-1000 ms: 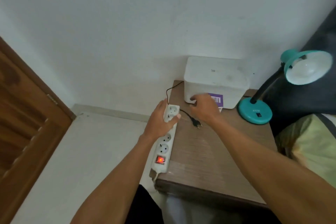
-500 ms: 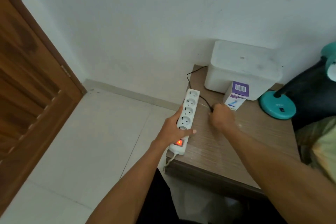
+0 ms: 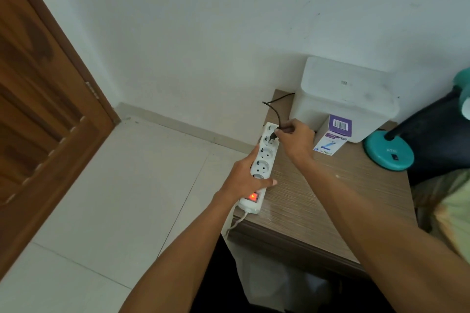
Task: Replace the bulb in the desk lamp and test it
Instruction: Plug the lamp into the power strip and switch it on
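A white power strip [image 3: 264, 157] lies along the left edge of the wooden bedside table [image 3: 330, 201], its red switch [image 3: 253, 196] lit. My left hand [image 3: 245, 178] grips the strip near the switch end. My right hand [image 3: 296, 138] pinches the lamp's black plug [image 3: 273, 134] right over a socket near the strip's far end; its cord [image 3: 273, 109] loops back toward the wall. The teal lamp base [image 3: 387, 154] stands at the right, its shade mostly cut off by the frame. A purple and white bulb box [image 3: 334, 136] stands upright between my right hand and the lamp.
A white lidded container [image 3: 343, 94] stands at the back of the table against the white wall. A brown wooden door [image 3: 43, 114] is at the left, with pale floor tiles [image 3: 122, 198] below. Dark and yellow-green bedding [image 3: 452, 206] lies at the right.
My right hand picked up the plug from the tabletop and carried it to the strip's far sockets. My left hand slid down the strip toward the switch. The view shifted left.
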A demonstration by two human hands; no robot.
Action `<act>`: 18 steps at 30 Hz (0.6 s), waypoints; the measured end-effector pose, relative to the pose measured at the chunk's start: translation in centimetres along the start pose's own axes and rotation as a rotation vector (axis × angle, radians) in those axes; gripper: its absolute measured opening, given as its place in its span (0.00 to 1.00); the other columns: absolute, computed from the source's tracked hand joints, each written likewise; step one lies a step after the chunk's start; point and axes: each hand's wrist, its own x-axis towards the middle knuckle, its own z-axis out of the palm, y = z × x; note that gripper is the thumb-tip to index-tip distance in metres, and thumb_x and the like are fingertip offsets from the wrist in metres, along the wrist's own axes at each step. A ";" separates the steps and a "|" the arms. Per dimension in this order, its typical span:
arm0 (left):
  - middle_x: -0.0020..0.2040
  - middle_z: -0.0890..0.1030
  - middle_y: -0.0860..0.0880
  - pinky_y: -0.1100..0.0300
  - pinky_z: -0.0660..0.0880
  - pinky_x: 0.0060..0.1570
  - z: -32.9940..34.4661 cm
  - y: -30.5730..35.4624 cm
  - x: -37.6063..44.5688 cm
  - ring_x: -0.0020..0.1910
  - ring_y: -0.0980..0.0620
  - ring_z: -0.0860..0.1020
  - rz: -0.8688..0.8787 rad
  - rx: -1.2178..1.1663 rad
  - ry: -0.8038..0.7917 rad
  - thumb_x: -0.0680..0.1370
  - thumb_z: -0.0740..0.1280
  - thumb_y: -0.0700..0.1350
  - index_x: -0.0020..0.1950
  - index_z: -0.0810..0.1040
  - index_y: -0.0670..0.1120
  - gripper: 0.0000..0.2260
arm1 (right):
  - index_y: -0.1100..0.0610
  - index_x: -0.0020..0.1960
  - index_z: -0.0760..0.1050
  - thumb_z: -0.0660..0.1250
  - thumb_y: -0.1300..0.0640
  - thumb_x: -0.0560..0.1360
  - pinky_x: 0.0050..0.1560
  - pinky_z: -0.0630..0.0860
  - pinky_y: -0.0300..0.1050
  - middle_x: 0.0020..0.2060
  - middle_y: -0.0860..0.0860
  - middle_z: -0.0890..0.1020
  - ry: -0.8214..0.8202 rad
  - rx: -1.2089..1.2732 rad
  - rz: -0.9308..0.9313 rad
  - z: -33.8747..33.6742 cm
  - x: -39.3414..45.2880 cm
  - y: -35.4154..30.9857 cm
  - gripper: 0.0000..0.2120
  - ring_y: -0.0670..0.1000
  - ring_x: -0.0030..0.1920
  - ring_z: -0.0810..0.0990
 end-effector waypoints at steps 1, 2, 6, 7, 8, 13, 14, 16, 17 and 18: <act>0.59 0.83 0.55 0.61 0.79 0.58 0.0 -0.1 0.0 0.56 0.59 0.82 0.006 0.005 0.001 0.67 0.83 0.53 0.80 0.60 0.59 0.47 | 0.55 0.49 0.81 0.74 0.59 0.73 0.38 0.75 0.35 0.39 0.47 0.83 -0.005 -0.008 0.001 0.3 -0.2 0.0 0.05 0.42 0.38 0.81; 0.59 0.83 0.54 0.61 0.79 0.58 0.0 -0.1 0.0 0.56 0.58 0.82 0.008 0.012 0.001 0.68 0.82 0.53 0.80 0.60 0.59 0.47 | 0.55 0.48 0.81 0.74 0.59 0.73 0.36 0.74 0.33 0.38 0.47 0.82 -0.008 -0.021 0.002 0.5 -0.4 0.1 0.05 0.40 0.38 0.80; 0.59 0.82 0.54 0.60 0.79 0.58 0.0 -0.2 0.1 0.57 0.57 0.82 0.014 0.018 0.008 0.68 0.82 0.52 0.81 0.60 0.58 0.46 | 0.58 0.48 0.81 0.74 0.62 0.73 0.31 0.70 0.26 0.36 0.46 0.81 0.000 -0.019 -0.003 1.0 -1.0 0.6 0.04 0.39 0.36 0.78; 0.59 0.82 0.54 0.60 0.79 0.58 0.0 -0.2 0.1 0.56 0.56 0.82 0.013 0.023 0.009 0.68 0.82 0.52 0.81 0.60 0.57 0.46 | 0.58 0.48 0.81 0.74 0.62 0.73 0.31 0.70 0.27 0.37 0.47 0.82 0.004 -0.016 -0.007 1.1 -1.0 0.7 0.04 0.39 0.37 0.79; 0.58 0.82 0.54 0.60 0.79 0.57 0.0 -0.2 0.2 0.56 0.57 0.82 0.013 0.026 0.009 0.68 0.82 0.52 0.81 0.60 0.57 0.46 | 0.58 0.48 0.81 0.74 0.62 0.73 0.32 0.70 0.28 0.38 0.48 0.83 0.005 -0.021 -0.011 1.2 -1.0 0.8 0.04 0.39 0.37 0.79; 0.58 0.83 0.53 0.56 0.81 0.58 0.1 -0.4 0.3 0.55 0.56 0.82 0.009 0.024 0.008 0.67 0.82 0.54 0.80 0.61 0.57 0.46 | 0.58 0.47 0.81 0.74 0.62 0.73 0.37 0.72 0.33 0.38 0.48 0.82 0.009 -0.027 -0.043 1.3 -1.0 1.3 0.04 0.40 0.37 0.78; 0.58 0.83 0.53 0.56 0.81 0.57 0.1 -0.4 0.3 0.55 0.56 0.82 0.006 0.024 0.010 0.68 0.82 0.54 0.80 0.62 0.56 0.46 | 0.58 0.46 0.81 0.74 0.62 0.73 0.37 0.72 0.33 0.38 0.48 0.82 0.011 -0.035 -0.049 1.3 -1.0 1.4 0.04 0.41 0.37 0.79; 0.57 0.83 0.53 0.58 0.81 0.57 0.1 -0.4 0.3 0.55 0.57 0.82 0.006 0.027 0.018 0.68 0.82 0.53 0.80 0.62 0.56 0.46 | 0.58 0.46 0.81 0.75 0.61 0.72 0.37 0.72 0.32 0.39 0.49 0.83 0.003 -0.053 -0.057 1.5 -1.0 1.6 0.04 0.43 0.38 0.80; 0.57 0.83 0.54 0.59 0.81 0.57 0.1 -0.3 0.3 0.54 0.57 0.82 0.010 0.025 0.018 0.68 0.82 0.53 0.80 0.62 0.56 0.45 | 0.58 0.46 0.82 0.75 0.61 0.72 0.37 0.72 0.32 0.39 0.49 0.83 -0.006 -0.068 -0.062 1.5 -0.9 1.7 0.04 0.44 0.39 0.80; 0.57 0.83 0.54 0.59 0.81 0.57 0.1 -0.4 0.3 0.54 0.58 0.82 0.014 0.023 0.018 0.68 0.82 0.53 0.80 0.63 0.56 0.45 | 0.58 0.46 0.82 0.75 0.61 0.72 0.37 0.71 0.32 0.39 0.49 0.83 -0.016 -0.089 -0.071 1.7 -0.8 1.7 0.04 0.45 0.39 0.80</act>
